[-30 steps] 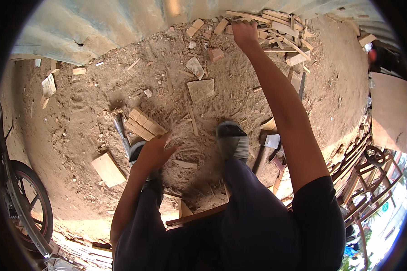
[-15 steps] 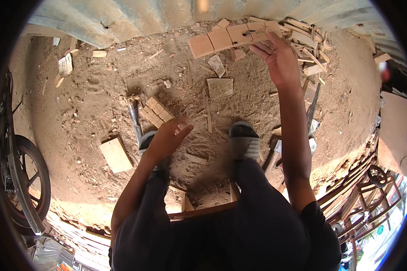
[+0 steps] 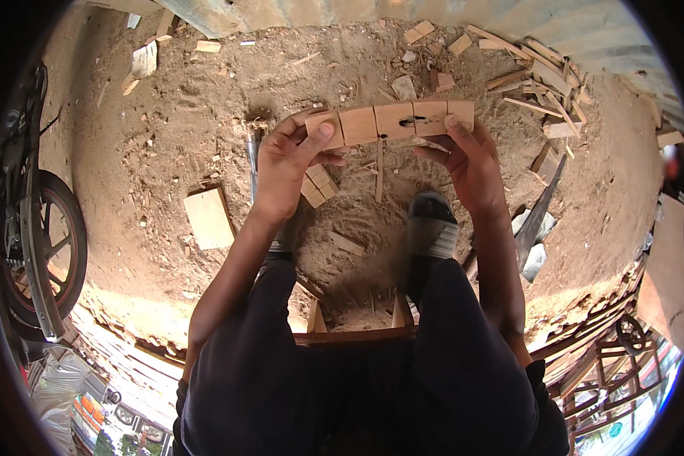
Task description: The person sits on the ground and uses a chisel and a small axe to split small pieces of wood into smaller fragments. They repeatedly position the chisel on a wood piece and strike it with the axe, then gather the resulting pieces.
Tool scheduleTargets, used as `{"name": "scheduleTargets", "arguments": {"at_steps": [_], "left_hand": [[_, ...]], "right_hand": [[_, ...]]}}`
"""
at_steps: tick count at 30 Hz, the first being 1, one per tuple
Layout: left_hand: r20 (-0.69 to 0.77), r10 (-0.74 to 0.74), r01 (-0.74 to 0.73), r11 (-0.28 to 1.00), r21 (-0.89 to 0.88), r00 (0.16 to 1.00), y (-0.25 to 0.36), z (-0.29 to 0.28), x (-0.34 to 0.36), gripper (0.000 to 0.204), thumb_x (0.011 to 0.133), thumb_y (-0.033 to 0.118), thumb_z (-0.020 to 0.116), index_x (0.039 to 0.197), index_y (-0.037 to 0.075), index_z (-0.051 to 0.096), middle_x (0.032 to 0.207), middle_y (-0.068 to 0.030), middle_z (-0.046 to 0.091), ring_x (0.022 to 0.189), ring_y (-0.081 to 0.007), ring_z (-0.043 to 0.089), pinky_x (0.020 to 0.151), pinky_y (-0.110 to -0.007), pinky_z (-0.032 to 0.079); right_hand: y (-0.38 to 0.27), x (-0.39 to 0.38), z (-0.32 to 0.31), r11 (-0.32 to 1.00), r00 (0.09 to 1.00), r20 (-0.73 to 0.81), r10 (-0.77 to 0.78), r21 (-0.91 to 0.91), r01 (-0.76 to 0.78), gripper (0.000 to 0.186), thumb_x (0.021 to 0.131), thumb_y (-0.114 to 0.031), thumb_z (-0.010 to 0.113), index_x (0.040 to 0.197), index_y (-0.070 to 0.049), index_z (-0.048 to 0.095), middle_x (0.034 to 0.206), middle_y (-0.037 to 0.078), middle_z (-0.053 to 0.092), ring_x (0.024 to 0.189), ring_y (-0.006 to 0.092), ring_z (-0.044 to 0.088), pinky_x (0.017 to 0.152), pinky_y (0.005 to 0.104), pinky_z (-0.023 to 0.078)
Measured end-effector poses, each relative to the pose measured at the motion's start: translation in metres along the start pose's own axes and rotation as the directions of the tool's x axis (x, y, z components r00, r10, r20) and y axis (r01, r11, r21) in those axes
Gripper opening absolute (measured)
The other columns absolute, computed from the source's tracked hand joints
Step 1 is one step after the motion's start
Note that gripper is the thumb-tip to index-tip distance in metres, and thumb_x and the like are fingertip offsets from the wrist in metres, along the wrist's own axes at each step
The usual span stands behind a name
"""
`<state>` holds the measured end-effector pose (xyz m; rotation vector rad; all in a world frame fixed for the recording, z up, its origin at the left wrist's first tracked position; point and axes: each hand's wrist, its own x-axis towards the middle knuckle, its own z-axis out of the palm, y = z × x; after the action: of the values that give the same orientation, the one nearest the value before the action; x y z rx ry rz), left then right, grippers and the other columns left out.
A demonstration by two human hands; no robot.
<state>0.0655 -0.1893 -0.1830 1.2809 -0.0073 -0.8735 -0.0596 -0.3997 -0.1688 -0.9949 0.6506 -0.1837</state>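
Between my two hands is a wooden strip (image 3: 397, 120), held level over the dirt, with several cross lines dividing it into blocks and a dark knot right of its middle. My left hand (image 3: 283, 163) grips its left end, thumb on top. My right hand (image 3: 470, 161) pinches the right end the same way. Below the left hand, partly hidden by it, lies a cluster of small wooden blocks (image 3: 318, 185) on the ground. Close by, a metal tool with a tubular shaft (image 3: 254, 163) is half covered by the left hand and forearm.
A flat board (image 3: 209, 218) lies at left on the dirt. Wood offcuts (image 3: 551, 80) are heaped at far right by the corrugated sheet wall (image 3: 433, 11). A handsaw (image 3: 541, 213) rests beside my right forearm. A motorbike wheel (image 3: 57, 243) stands at the left edge.
My left hand has risen from near the small blocks and taken the strip's left end. The strip has come nearer to me and levelled out, my right hand still gripping its right end.
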Motion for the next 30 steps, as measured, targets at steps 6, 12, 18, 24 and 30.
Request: {"name": "scheduleTargets", "arguments": {"at_steps": [6,12,18,24,30], "left_hand": [[0.178,0.248,-0.295,0.900,0.322,0.952,-0.010,-0.020,-0.007,0.044,0.078,-0.009,0.067,0.119,0.000,0.054,0.110,-0.0102,0.060,0.102,-0.0195,0.060,0.091,-0.034,0.051],[0.304,0.415,-0.513,0.648,0.563,0.858,-0.017,-0.028,-0.004,0.045,0.071,-0.007,0.074,0.111,0.003,0.057,0.108,-0.0092,0.060,0.100,-0.0188,0.060,0.091,-0.032,0.049],[0.484,0.502,-0.673,0.318,0.667,0.717,-0.017,-0.029,0.001,0.040,0.064,-0.003,0.076,0.099,0.005,0.058,0.103,-0.0105,0.060,0.098,-0.0280,0.061,0.084,-0.035,0.051],[0.484,0.420,-0.611,0.252,0.750,0.767,-0.026,-0.040,0.007,0.042,0.063,-0.005,0.073,0.098,0.007,0.053,0.107,-0.0107,0.058,0.107,-0.0323,0.055,0.086,-0.039,0.050],[0.442,0.162,-0.469,0.247,0.848,0.882,-0.031,-0.043,0.009,0.049,0.071,0.007,0.075,0.115,0.009,0.053,0.112,-0.0125,0.059,0.111,-0.0328,0.053,0.090,-0.038,0.047]], "right_hand": [[0.004,-0.003,-0.008,0.949,0.978,0.014,0.209,0.238,-0.206,0.036,0.093,-0.024,0.051,0.114,0.005,0.050,0.105,0.015,0.059,0.102,0.0229,0.059,0.080,0.0384,0.056],[0.015,-0.001,-0.015,0.977,0.975,-0.058,0.214,0.024,-0.213,0.040,0.094,-0.029,0.050,0.119,0.003,0.050,0.104,0.012,0.057,0.098,0.0208,0.059,0.080,0.0371,0.056],[0.016,0.005,-0.019,0.945,0.963,-0.067,0.259,-0.189,-0.268,0.040,0.093,-0.027,0.054,0.120,0.002,0.050,0.104,0.009,0.056,0.093,0.0166,0.059,0.080,0.0324,0.055],[0.050,0.009,-0.033,0.924,0.933,-0.073,0.352,-0.129,-0.359,0.047,0.084,-0.019,0.069,0.121,0.004,0.051,0.108,0.012,0.057,0.096,0.0161,0.059,0.081,0.0290,0.054],[0.074,0.001,-0.032,0.950,0.972,-0.007,0.234,-0.210,-0.230,0.043,0.082,-0.018,0.070,0.116,0.004,0.055,0.101,0.009,0.061,0.089,0.0151,0.061,0.083,0.0288,0.053]]}}
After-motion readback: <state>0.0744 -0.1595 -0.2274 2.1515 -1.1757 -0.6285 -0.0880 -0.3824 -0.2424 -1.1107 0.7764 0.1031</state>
